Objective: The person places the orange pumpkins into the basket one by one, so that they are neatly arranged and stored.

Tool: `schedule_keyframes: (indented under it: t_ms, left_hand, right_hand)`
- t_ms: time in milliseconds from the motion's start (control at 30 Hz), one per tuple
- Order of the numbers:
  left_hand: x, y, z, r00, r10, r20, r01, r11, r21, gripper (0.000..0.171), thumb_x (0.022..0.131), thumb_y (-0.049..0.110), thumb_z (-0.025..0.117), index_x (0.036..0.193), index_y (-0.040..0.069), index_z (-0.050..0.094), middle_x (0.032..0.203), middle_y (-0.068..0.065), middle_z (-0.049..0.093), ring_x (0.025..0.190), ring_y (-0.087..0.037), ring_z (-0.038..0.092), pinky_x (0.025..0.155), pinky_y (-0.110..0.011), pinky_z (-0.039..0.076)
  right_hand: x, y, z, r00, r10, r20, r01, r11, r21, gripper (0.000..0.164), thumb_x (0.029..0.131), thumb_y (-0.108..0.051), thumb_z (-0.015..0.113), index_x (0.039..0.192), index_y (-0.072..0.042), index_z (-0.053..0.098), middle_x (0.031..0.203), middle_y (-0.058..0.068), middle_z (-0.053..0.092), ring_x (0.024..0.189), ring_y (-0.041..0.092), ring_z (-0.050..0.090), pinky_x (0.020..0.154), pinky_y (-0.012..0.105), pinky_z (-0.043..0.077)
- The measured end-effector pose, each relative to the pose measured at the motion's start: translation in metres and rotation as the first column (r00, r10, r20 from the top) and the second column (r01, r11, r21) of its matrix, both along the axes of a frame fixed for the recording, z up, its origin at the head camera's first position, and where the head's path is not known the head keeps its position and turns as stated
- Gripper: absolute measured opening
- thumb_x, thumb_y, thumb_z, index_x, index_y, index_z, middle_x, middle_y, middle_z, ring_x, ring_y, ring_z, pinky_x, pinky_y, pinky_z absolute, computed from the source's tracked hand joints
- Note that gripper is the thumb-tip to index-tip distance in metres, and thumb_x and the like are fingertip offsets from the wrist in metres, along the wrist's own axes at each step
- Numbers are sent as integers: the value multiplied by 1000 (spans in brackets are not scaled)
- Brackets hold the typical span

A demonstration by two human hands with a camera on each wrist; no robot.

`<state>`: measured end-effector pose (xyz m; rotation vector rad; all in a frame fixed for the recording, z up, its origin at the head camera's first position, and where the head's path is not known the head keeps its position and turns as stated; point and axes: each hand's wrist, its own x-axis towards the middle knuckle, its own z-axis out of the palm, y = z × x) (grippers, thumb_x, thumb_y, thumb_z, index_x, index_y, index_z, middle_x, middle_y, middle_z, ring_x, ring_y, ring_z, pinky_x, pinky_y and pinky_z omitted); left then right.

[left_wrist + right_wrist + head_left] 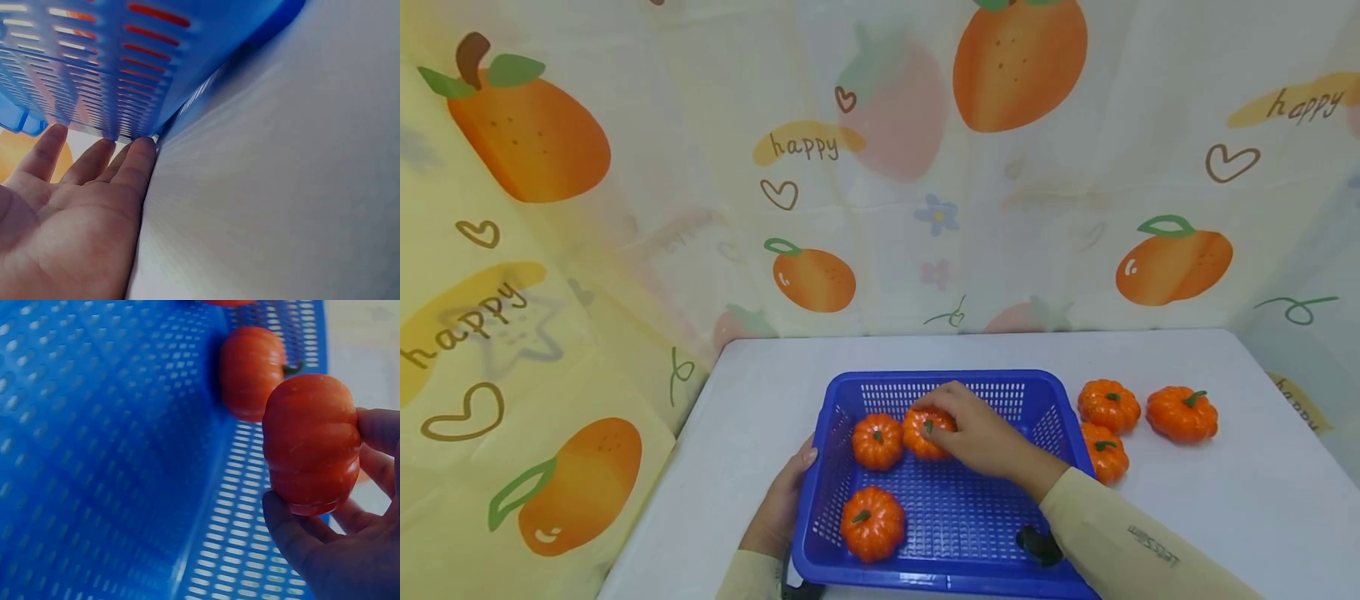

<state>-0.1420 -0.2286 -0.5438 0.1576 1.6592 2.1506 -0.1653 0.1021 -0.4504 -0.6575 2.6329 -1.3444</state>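
A blue plastic basket [940, 377] with slotted walls stands on the table. Above its floor, towards the far side, my right hand [981, 429] grips a small orange pumpkin [312, 444] between thumb and fingers. The right wrist view has this pumpkin tilted, apart from the basket floor. Inside the basket, one pumpkin [877, 442] sits just left of the held one and another pumpkin [872, 523] lies in the near left corner. My left hand [778, 504] is at the basket's left side, its extended fingertips [142, 147] against the slotted wall in the left wrist view.
Right of the basket on the white table [1232, 517] are three more pumpkins: one at the back [1108, 406], one farther right [1182, 414], and one beside the basket wall [1105, 454]. A fruit-print curtain [895, 250] hangs behind the table.
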Motion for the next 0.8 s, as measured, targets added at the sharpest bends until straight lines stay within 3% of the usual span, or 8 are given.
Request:
schedule_keyframes:
  t_ms: [167, 533, 800]
  left_hand:
    - [0, 0, 0, 1000, -2, -4, 2, 1000, 12, 71, 109, 45, 42, 174, 26, 21, 167, -27, 36, 139, -43, 53, 108, -59, 49]
    - [-1, -1, -2, 1000, -8, -13, 9, 1000, 4, 74, 109, 44, 43, 175, 23, 18, 168, -27, 34, 140, -43, 52, 108, -60, 49]
    - [0, 0, 0, 1000, 0, -2, 0, 1000, -2, 72, 109, 46, 43, 174, 25, 20, 169, -26, 34, 141, -44, 51, 109, -60, 49]
  right_hand:
    - [-1, -4, -4, 1000, -8, 5, 7, 997, 73, 26, 106, -15, 72, 131, -15, 75, 125, 5, 61, 117, 29, 62, 104, 55, 54]
    - [-4, -7, -11, 1000, -12, -10, 13, 991, 134, 26, 102, -12, 75, 128, -11, 75, 117, 5, 59, 111, 29, 62, 102, 55, 53]
    - [-6, -10, -13, 998, -37, 40, 30, 985, 173, 28, 101, -13, 76, 129, -13, 75, 114, 3, 58, 106, 26, 63, 102, 55, 54]
